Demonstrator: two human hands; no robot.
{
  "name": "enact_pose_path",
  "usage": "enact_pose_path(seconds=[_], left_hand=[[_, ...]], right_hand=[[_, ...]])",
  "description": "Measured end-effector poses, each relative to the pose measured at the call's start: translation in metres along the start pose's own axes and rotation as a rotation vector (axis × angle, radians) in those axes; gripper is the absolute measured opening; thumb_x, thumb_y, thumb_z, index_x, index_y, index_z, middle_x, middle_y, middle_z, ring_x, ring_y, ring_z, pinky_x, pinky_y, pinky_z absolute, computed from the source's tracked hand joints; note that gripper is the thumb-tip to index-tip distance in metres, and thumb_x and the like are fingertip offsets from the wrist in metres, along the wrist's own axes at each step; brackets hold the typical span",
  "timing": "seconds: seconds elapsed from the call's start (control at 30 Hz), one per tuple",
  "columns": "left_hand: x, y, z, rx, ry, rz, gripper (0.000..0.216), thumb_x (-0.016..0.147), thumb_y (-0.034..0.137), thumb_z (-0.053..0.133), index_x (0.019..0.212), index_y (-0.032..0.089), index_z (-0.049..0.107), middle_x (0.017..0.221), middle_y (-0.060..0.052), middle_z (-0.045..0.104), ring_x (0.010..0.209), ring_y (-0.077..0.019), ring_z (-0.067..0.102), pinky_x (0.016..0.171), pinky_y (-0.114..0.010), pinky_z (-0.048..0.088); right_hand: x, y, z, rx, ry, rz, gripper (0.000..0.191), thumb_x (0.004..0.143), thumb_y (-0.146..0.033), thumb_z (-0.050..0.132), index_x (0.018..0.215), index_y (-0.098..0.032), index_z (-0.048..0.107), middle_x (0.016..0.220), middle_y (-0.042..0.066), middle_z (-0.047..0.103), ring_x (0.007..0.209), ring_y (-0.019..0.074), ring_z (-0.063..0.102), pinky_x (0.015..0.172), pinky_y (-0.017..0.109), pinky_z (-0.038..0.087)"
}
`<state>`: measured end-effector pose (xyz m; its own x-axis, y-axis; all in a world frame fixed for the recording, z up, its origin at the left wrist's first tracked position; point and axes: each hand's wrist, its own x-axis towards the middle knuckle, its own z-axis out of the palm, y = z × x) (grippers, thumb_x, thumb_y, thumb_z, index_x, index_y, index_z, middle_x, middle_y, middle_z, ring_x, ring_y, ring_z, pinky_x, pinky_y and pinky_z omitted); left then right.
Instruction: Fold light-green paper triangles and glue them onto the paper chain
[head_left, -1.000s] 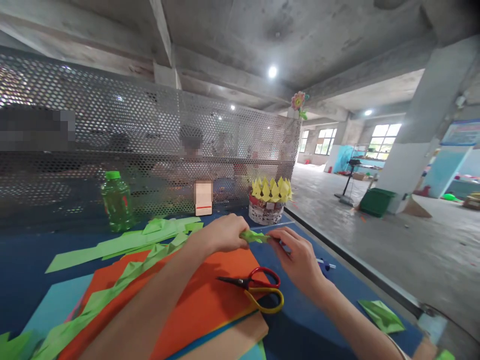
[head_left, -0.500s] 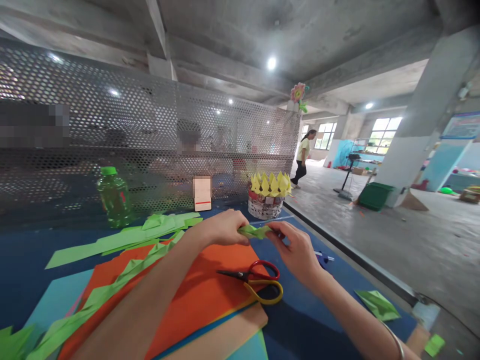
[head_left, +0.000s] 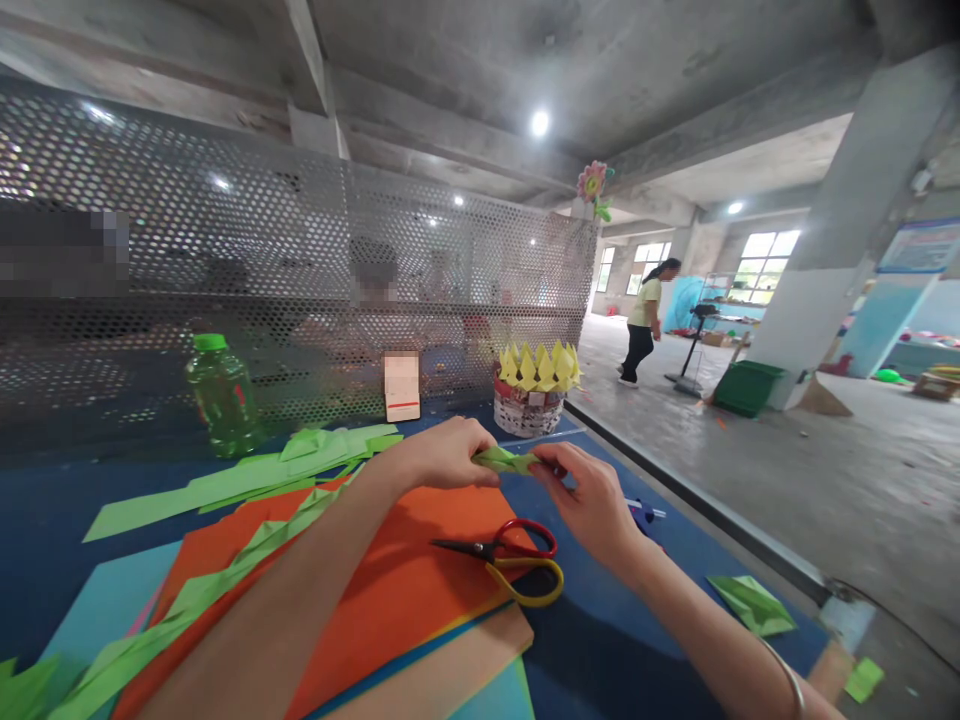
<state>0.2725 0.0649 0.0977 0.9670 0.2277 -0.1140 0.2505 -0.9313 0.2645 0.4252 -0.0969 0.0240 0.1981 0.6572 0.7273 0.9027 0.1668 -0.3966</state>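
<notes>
Between my two hands stretches a folded green paper strip [head_left: 506,460], held above the dark blue table. My left hand [head_left: 450,452] pinches its left end. At the strip's right end, my right hand [head_left: 581,490] grips it between thumb and fingers. Below them, scissors [head_left: 499,552] with one red and one yellow handle lie on a stack of orange paper [head_left: 405,580]. A long pleated green paper chain [head_left: 225,575] runs beside and partly behind my left forearm. Flat green paper strips [head_left: 165,505] are piled at the left.
A green-capped bottle [head_left: 221,400] and a propped phone-like card [head_left: 402,386] stand by the perforated metal screen [head_left: 285,250]. Near the table's right edge are a woven paper basket with yellow points [head_left: 529,410], a blue tool [head_left: 641,515] and a folded green paper [head_left: 750,605]. A person [head_left: 643,320] walks beyond.
The person in the background has walked to the right. My hands keep their grip on the green strip with almost no change; the view has shifted slightly.
</notes>
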Motion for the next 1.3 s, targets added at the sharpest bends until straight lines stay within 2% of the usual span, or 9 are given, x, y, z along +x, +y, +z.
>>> enact_pose_path(seconds=[0.57, 1.3], left_hand=[[0.0024, -0.0068, 0.0034, -0.146, 0.050, 0.054, 0.032, 0.097, 0.044, 0.062, 0.088, 0.014, 0.066, 0.079, 0.000, 0.065, 0.070, -0.0151, 0.062, 0.070, -0.032, 0.052], [0.0024, -0.0074, 0.0031, -0.143, 0.057, 0.039, 0.025, 0.098, 0.036, 0.064, 0.088, 0.014, 0.069, 0.077, 0.001, 0.067, 0.073, -0.0160, 0.065, 0.071, -0.032, 0.053]], right_hand=[[-0.0010, 0.0002, -0.0003, 0.002, -0.007, -0.011, 0.014, 0.097, -0.021, 0.055, 0.095, -0.021, 0.069, 0.088, 0.003, 0.074, 0.077, 0.0170, 0.067, 0.073, 0.025, 0.051], [-0.0025, 0.0022, 0.0005, 0.017, -0.013, -0.010, 0.011, 0.097, -0.017, 0.057, 0.094, -0.021, 0.068, 0.086, 0.002, 0.071, 0.075, 0.0155, 0.065, 0.070, 0.024, 0.046]])
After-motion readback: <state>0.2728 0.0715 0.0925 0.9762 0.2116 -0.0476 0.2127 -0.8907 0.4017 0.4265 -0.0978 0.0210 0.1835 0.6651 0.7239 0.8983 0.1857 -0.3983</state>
